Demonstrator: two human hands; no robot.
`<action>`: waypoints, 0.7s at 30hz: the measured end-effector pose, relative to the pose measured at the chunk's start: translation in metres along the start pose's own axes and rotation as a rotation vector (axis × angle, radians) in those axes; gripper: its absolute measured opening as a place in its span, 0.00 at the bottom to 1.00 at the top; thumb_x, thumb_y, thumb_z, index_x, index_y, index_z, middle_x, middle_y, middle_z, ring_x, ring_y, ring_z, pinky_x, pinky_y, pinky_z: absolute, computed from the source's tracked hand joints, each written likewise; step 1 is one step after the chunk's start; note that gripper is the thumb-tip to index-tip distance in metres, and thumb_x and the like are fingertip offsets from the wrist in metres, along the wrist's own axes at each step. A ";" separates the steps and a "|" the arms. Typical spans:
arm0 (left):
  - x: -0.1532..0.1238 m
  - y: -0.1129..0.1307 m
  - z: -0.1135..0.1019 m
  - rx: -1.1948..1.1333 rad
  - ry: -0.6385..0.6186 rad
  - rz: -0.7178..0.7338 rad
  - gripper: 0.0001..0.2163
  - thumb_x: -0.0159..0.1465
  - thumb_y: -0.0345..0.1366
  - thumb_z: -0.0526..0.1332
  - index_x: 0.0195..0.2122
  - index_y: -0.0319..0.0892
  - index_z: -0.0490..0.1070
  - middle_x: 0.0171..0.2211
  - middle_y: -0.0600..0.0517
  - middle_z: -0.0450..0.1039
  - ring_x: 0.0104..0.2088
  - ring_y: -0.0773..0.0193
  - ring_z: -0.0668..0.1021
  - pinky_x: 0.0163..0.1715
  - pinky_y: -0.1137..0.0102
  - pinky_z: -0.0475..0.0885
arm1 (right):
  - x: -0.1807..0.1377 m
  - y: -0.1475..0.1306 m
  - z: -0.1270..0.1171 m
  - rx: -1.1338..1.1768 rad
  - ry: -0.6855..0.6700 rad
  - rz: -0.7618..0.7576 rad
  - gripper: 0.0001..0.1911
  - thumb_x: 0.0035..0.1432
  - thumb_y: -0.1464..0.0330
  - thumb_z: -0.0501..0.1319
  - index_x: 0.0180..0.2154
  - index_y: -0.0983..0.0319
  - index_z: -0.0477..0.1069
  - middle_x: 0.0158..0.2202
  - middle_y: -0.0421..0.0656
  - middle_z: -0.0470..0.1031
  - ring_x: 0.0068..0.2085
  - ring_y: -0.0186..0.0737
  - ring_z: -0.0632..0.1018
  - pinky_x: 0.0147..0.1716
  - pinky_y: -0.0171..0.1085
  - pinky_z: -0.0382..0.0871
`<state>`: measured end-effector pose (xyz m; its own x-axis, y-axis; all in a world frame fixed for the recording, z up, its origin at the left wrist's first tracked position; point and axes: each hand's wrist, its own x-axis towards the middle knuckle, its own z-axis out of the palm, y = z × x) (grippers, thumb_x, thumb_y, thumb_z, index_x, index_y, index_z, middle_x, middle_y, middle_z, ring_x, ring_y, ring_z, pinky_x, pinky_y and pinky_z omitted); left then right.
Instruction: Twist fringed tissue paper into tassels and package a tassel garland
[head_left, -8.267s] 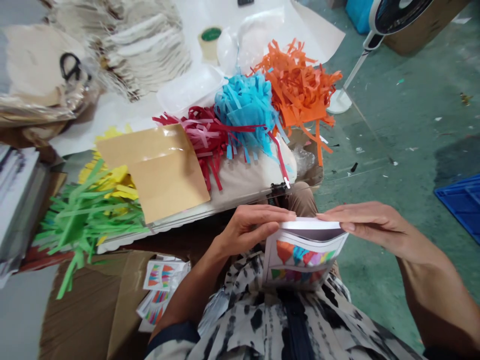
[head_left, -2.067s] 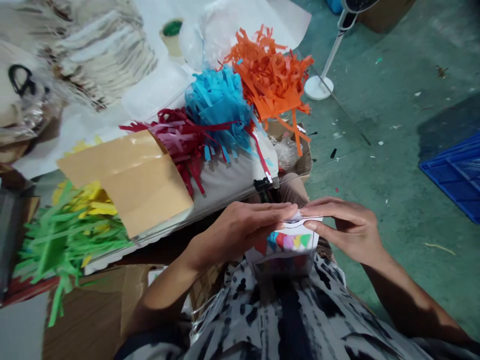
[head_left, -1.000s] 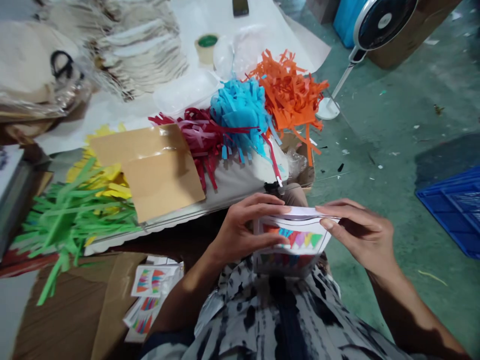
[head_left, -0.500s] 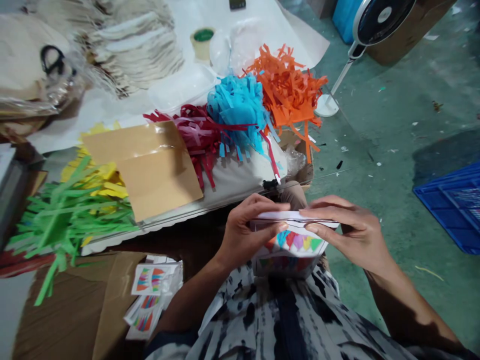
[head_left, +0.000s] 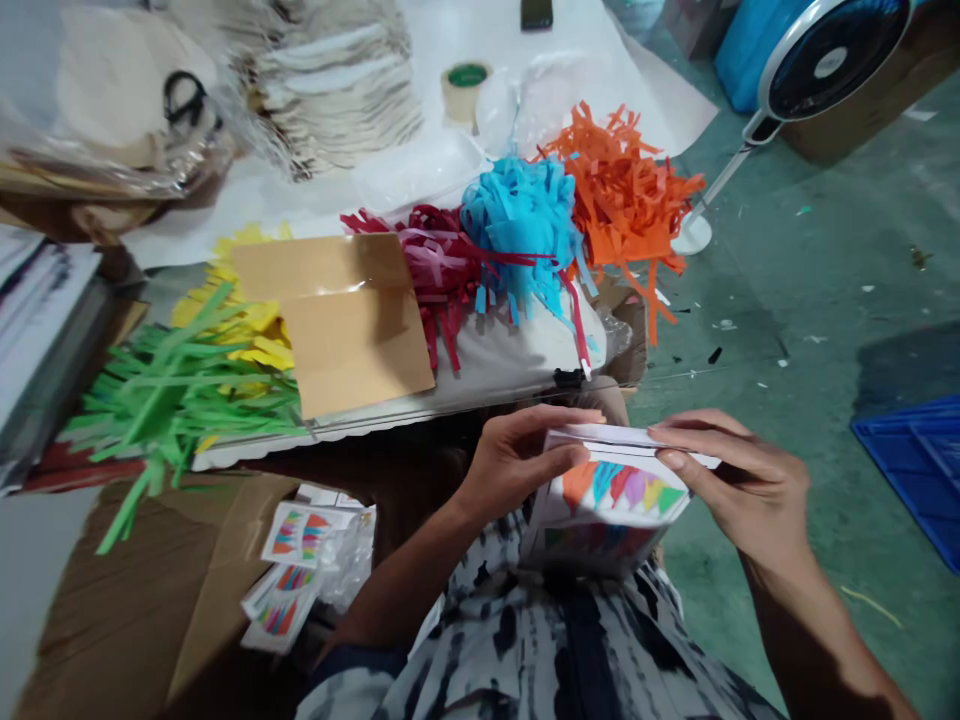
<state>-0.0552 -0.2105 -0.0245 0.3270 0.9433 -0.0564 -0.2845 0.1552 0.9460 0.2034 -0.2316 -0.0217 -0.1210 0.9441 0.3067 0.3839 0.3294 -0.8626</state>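
Thumbs have drifted apart; my left grip and right grip pinch the packet top, uneven pressure could skew it.

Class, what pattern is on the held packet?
The packet shows multicoloured pennants on white, best in head view.

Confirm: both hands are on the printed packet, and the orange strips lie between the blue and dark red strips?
No, the order is off: in the head view, the blue strips lie between the orange strips and dark red strips. The left hand and right hand are indeed on the printed packet.
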 end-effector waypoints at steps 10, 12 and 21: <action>0.008 -0.023 -0.014 -0.042 0.082 0.016 0.12 0.63 0.43 0.75 0.45 0.44 0.85 0.47 0.45 0.87 0.49 0.52 0.87 0.53 0.60 0.81 | 0.008 0.008 0.009 0.006 -0.027 0.071 0.14 0.62 0.70 0.73 0.47 0.47 0.86 0.43 0.40 0.86 0.46 0.44 0.84 0.44 0.42 0.80; 0.008 -0.020 -0.016 0.000 0.121 0.020 0.13 0.64 0.44 0.74 0.46 0.44 0.85 0.48 0.45 0.87 0.50 0.52 0.87 0.54 0.61 0.81 | 0.015 0.006 0.011 0.021 -0.024 0.098 0.14 0.61 0.69 0.74 0.48 0.48 0.85 0.44 0.41 0.86 0.46 0.43 0.84 0.45 0.41 0.80; 0.001 0.012 -0.038 0.044 0.109 0.156 0.07 0.66 0.39 0.73 0.41 0.42 0.85 0.47 0.42 0.86 0.51 0.50 0.86 0.54 0.60 0.80 | 0.047 -0.017 0.019 0.124 -0.156 -0.026 0.13 0.62 0.69 0.73 0.48 0.50 0.86 0.44 0.43 0.87 0.44 0.43 0.86 0.41 0.38 0.82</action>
<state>-0.0922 -0.1966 -0.0256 0.1819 0.9815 0.0605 -0.2833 -0.0066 0.9590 0.1739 -0.1931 -0.0001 -0.2733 0.9226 0.2722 0.2644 0.3441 -0.9009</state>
